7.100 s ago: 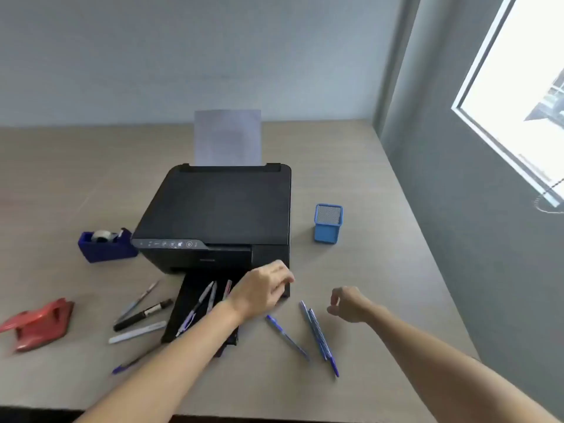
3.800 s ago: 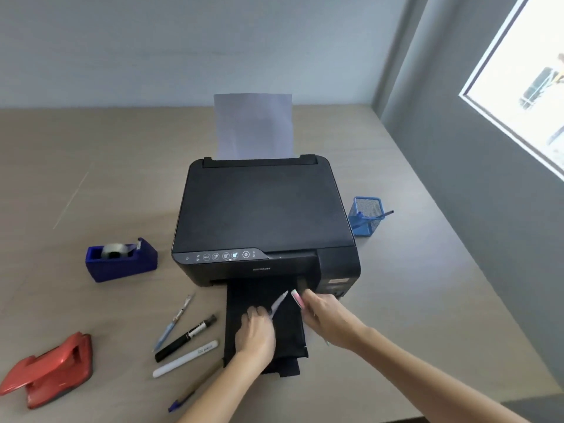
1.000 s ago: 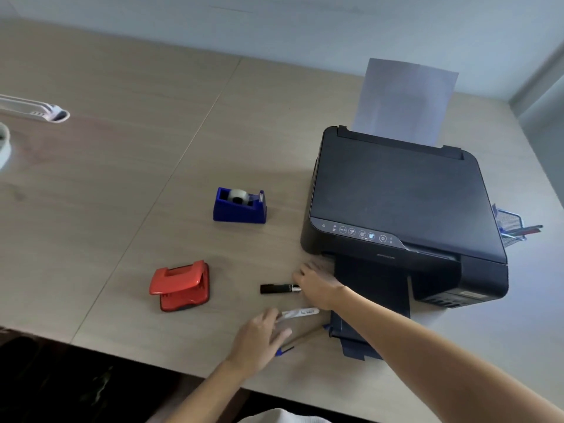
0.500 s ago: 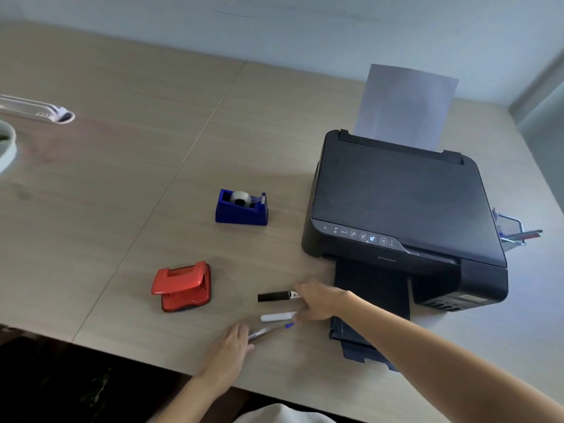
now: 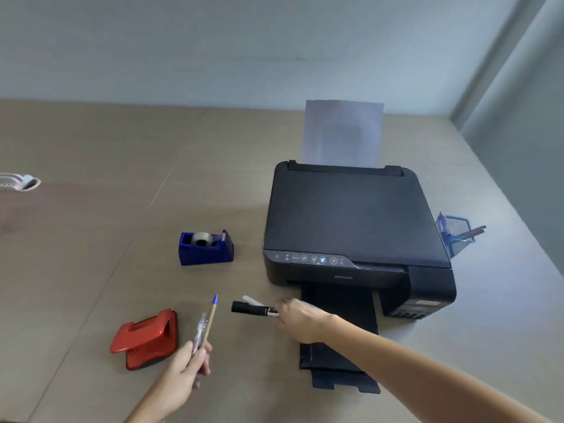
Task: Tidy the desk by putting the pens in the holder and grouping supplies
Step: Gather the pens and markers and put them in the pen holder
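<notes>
My left hand (image 5: 186, 372) is closed around two pens (image 5: 206, 325), a tan one with a blue cap and a clear one, held upright above the desk. My right hand (image 5: 300, 319) grips a black marker (image 5: 248, 308) and a white pen (image 5: 251, 300) by their right ends, in front of the printer. The blue mesh pen holder (image 5: 456, 236) stands to the right of the printer with several pens in it.
A black printer (image 5: 351, 227) with paper in its rear feed and its output tray (image 5: 335, 355) extended fills the middle right. A blue tape dispenser (image 5: 206, 248) and a red hole punch (image 5: 146, 338) sit to its left. A white object (image 5: 18, 181) lies at the far left edge.
My left hand has lifted two pens off the desk. My right hand has closed on the black marker and the white pen. The camera has tilted up.
</notes>
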Demonstrator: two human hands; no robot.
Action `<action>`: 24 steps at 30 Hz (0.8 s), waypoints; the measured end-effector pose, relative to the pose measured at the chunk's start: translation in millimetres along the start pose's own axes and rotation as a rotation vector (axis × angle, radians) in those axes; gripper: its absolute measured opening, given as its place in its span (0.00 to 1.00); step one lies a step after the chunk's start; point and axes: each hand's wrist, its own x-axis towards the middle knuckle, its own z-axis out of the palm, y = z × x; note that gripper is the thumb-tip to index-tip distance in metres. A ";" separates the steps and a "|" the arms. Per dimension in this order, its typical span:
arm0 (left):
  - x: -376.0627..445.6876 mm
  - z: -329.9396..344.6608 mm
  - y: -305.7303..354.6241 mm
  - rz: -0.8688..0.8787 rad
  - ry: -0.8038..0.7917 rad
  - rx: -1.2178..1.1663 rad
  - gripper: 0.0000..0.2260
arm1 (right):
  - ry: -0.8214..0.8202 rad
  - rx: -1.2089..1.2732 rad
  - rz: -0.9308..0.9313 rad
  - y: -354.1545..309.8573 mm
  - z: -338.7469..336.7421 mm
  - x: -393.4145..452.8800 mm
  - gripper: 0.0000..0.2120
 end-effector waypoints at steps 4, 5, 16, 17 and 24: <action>12.4 20.7 92.9 0.128 -0.061 -0.108 0.11 | 0.232 0.360 -0.067 14.5 -58.4 -66.0 0.12; 15.3 34.6 121.6 0.173 -0.098 -0.113 0.12 | 0.306 0.414 -0.089 25.8 -72.9 -88.8 0.12; 64.5 271.8 351.6 0.396 -0.524 0.239 0.29 | 0.827 0.745 0.455 270.8 -136.2 -238.5 0.11; 74.3 300.1 363.1 0.376 -0.532 0.290 0.30 | 0.788 0.758 0.523 292.3 -136.8 -244.7 0.11; 142.5 424.9 417.3 0.137 -0.487 0.485 0.12 | 0.446 0.824 0.717 381.1 -139.3 -211.2 0.07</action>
